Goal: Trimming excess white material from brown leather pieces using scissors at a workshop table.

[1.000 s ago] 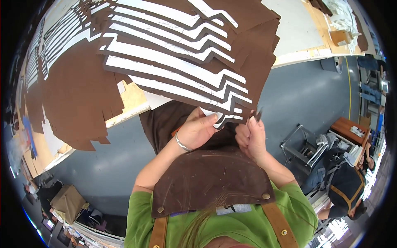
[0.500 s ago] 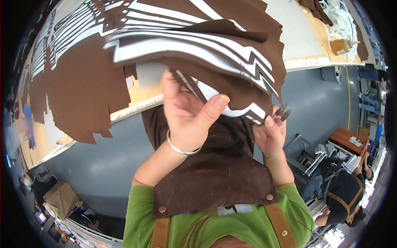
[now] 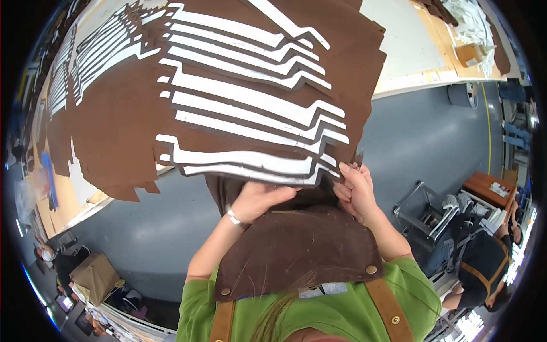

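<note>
A large brown leather-like sheet (image 3: 119, 122) covers the near side of the table and hangs over its front edge toward me. Rows of long white strips (image 3: 245, 162) with stepped ends and dark borders lie across it. My right hand (image 3: 356, 188) pinches the sheet's near right corner between thumb and fingers. Dark blade tips of small scissors (image 3: 359, 157) stick up behind that hand, mostly hidden. Just below the near edge is my left hand (image 3: 256, 202), its thumb stretched out to the right and apart from the fingers, whose tips are partly hidden under the sheet.
The pale tabletop (image 3: 407, 48) shows at the right, with a small cardboard box (image 3: 468, 55) and white scraps (image 3: 476, 25). A grey bin (image 3: 461, 95) stands beyond on the floor. At lower right are a metal-framed cart (image 3: 419, 214) and another person (image 3: 481, 265).
The lifted, folded-back near part of the sheet has come down and lies flatter. My left hand has moved down to below its edge. My right hand has shifted slightly left, still at the corner.
</note>
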A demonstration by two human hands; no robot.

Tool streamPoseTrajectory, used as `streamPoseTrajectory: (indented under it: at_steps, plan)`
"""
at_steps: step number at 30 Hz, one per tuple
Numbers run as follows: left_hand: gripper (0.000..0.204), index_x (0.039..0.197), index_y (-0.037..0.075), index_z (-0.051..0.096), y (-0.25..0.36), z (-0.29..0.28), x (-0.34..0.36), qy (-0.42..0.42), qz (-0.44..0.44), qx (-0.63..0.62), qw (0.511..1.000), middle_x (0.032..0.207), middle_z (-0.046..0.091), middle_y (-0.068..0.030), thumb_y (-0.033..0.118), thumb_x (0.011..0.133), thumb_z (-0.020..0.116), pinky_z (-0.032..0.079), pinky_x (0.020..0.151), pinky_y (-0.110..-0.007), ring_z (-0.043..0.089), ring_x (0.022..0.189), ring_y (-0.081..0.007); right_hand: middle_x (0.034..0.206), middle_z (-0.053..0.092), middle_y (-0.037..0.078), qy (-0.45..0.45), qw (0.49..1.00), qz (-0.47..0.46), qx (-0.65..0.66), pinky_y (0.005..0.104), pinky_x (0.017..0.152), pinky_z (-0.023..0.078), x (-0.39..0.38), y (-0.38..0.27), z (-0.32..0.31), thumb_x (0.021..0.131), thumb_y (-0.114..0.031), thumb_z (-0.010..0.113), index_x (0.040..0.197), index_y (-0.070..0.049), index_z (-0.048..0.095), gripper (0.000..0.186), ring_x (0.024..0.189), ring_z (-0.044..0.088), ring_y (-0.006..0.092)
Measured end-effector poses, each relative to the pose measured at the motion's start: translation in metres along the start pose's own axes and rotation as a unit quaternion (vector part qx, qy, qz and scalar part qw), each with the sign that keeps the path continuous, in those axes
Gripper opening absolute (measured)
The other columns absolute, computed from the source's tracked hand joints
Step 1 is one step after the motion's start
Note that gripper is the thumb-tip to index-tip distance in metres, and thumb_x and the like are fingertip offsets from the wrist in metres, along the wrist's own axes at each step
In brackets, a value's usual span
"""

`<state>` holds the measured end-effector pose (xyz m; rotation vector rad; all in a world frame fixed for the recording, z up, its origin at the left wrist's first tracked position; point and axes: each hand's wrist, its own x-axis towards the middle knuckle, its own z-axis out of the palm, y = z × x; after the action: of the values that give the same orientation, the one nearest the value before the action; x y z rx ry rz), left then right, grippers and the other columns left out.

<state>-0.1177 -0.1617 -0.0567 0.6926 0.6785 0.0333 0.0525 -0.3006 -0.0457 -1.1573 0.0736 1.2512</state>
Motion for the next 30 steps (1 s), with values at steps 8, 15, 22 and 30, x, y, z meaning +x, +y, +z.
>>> streamPoseTrajectory:
  at_steps: [8,15,22,30]
  plan:
    - [0.022,0.094,0.003,0.058,-0.029,0.008,0.033,0.019,0.032,0.058,0.998,0.080,0.057,0.0000,0.019,0.081,0.065,0.043,0.059,-0.020,0.051,0.067,-0.0058,0.053,0.034,-0.005,-0.110,0.945,0.212,-0.222,0.0183,0.042,0.021,-0.023,-0.006,-0.005,0.090,-0.045,0.032,0.089,-0.006,0.050,0.043,0.044,0.026,0.0039]
    - [0.019,0.098,0.001,0.058,-0.032,0.011,0.028,-0.003,0.053,0.107,0.993,0.086,0.059,-0.0006,0.009,0.080,0.062,0.045,0.065,-0.022,0.053,0.076,-0.0068,0.056,0.035,-0.004,-0.111,0.964,0.145,-0.192,0.0177,0.042,0.022,-0.021,0.008,-0.004,0.092,-0.034,0.035,0.085,-0.006,0.048,0.032,0.046,0.027,0.0039]
    - [0.023,0.102,0.000,0.057,-0.032,0.013,0.025,0.002,0.063,0.113,0.992,0.094,0.060,-0.0020,0.006,0.080,0.062,0.045,0.073,-0.023,0.054,0.084,-0.0085,0.055,0.035,-0.004,-0.140,0.970,0.100,-0.174,0.0183,0.043,0.022,-0.020,0.007,-0.004,0.093,-0.034,0.036,0.084,-0.006,0.048,0.032,0.048,0.027,0.0041]
    - [0.022,0.100,0.001,0.058,-0.036,0.014,0.026,-0.001,0.131,0.147,0.980,0.091,0.061,-0.0026,0.009,0.080,0.062,0.045,0.072,-0.024,0.055,0.082,-0.0089,0.052,0.032,-0.005,-0.134,0.967,0.128,-0.175,0.0190,0.040,0.021,-0.018,-0.002,0.002,0.093,-0.036,0.037,0.080,-0.006,0.049,0.034,0.044,0.024,0.0038]
